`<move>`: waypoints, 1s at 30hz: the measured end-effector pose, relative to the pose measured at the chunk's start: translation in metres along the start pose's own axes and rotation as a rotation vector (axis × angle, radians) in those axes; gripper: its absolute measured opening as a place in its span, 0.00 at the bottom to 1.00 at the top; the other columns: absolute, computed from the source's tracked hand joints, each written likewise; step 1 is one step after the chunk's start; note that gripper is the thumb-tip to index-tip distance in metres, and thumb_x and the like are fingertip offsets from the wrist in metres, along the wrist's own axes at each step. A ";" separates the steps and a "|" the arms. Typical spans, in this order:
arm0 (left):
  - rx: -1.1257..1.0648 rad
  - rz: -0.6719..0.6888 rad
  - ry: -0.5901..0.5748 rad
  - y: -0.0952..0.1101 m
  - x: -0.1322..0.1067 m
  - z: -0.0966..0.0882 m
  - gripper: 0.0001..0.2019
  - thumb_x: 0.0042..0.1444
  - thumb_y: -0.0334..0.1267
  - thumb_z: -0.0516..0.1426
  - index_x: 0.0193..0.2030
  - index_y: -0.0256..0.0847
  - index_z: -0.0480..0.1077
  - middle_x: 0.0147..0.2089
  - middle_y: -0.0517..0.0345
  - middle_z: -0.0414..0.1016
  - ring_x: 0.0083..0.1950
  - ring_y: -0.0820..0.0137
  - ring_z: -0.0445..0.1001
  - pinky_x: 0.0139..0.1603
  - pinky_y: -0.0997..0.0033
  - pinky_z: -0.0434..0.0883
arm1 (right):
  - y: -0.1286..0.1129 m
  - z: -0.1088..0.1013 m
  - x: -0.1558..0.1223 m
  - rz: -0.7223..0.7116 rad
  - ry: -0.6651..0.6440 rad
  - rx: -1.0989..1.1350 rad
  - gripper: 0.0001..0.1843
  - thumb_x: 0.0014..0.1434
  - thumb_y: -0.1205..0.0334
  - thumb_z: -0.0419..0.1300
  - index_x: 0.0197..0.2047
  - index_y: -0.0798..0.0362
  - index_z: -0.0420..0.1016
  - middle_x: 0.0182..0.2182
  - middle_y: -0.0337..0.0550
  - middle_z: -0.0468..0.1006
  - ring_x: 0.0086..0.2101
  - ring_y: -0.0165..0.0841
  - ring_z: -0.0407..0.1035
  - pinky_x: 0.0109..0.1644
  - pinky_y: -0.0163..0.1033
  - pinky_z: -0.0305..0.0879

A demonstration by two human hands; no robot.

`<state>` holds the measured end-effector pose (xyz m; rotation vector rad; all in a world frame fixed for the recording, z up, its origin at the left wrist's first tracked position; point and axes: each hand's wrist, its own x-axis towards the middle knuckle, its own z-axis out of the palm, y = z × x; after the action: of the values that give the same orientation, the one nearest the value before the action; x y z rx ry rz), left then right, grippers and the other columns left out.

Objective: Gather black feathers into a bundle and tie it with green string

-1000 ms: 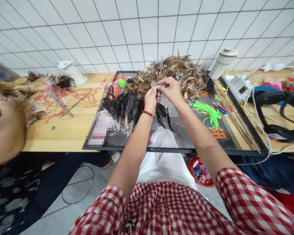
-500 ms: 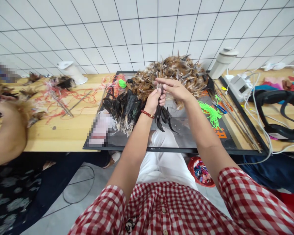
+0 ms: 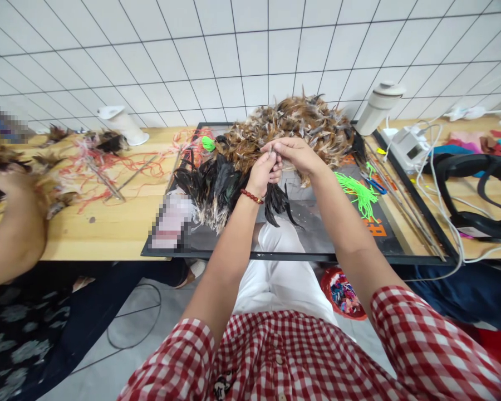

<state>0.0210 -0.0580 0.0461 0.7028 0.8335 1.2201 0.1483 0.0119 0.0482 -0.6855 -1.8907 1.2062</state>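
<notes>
My left hand (image 3: pixel 261 174), a red bead bracelet on its wrist, is closed around a bunch of black feathers (image 3: pixel 276 201) that hang down below it, quill ends up. My right hand (image 3: pixel 294 154) is closed in a pinch on the quill tips at the top of that bunch. Both hands hover over a dark mat (image 3: pixel 317 234). A pile of brown feathers (image 3: pixel 300 125) lies just behind them and a pile of black feathers (image 3: pixel 211 186) lies to the left.
Neon green cord (image 3: pixel 354 192), thin sticks (image 3: pixel 401 203) and blue scissors lie on the mat's right. A white jug (image 3: pixel 378 108), a white device with cables and a black headset (image 3: pixel 480 189) stand right. Another person's arm (image 3: pixel 12 228) works with feathers and red cord at left.
Both hands stayed together over the mat. My right fingers, stretched out flat half a second ago, have curled into a pinch on the quill tips; the bunch shifted slightly right.
</notes>
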 end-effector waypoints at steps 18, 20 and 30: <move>0.043 -0.032 0.289 0.005 0.015 -0.019 0.13 0.70 0.38 0.58 0.33 0.40 0.62 0.18 0.75 0.51 0.14 0.85 0.48 0.16 0.85 0.43 | 0.006 0.008 -0.001 0.581 -0.432 -1.111 0.12 0.46 0.68 0.70 0.16 0.51 0.73 0.14 0.39 0.69 0.26 0.36 0.71 0.35 0.40 0.68; 0.050 -0.038 0.292 0.004 0.016 -0.020 0.12 0.73 0.35 0.52 0.35 0.39 0.65 0.18 0.74 0.51 0.14 0.85 0.47 0.16 0.85 0.44 | 0.008 0.003 -0.001 0.513 -0.308 -1.031 0.09 0.45 0.66 0.69 0.18 0.52 0.74 0.13 0.36 0.65 0.24 0.33 0.67 0.31 0.38 0.65; -0.023 0.091 0.306 -0.013 0.028 -0.019 0.10 0.71 0.36 0.56 0.36 0.37 0.70 0.26 0.64 0.73 0.26 0.79 0.74 0.34 0.80 0.72 | -0.007 0.006 -0.001 0.255 0.117 -0.383 0.04 0.49 0.65 0.62 0.24 0.54 0.76 0.20 0.38 0.75 0.25 0.30 0.68 0.32 0.36 0.63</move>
<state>0.0152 -0.0327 0.0201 0.5470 1.0464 1.4391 0.1438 0.0055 0.0528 -1.2074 -1.9970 0.9326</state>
